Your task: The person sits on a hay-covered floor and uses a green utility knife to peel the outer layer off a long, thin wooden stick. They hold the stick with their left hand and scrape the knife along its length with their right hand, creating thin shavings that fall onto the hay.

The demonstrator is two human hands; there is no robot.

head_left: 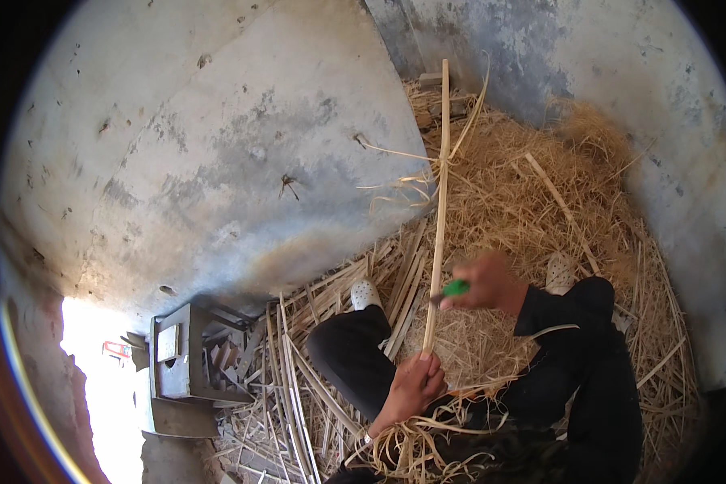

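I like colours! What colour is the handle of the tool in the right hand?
Bright green handle, seen in the head view.

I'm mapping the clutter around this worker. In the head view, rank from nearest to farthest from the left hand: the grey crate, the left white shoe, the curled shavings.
From the left hand:
1. Curled shavings, just below the hand, at the lap.
2. Left white shoe, up and slightly left, on the straw.
3. Grey crate, far left by the wall.

The left hand (pixel 415 379) sits low and centred, fingers curled shut in a fist with the wrist bent down, while the right hand (pixel 484 282), higher and to the right on a dark-sleeved forearm, is clenched with knuckles upward.
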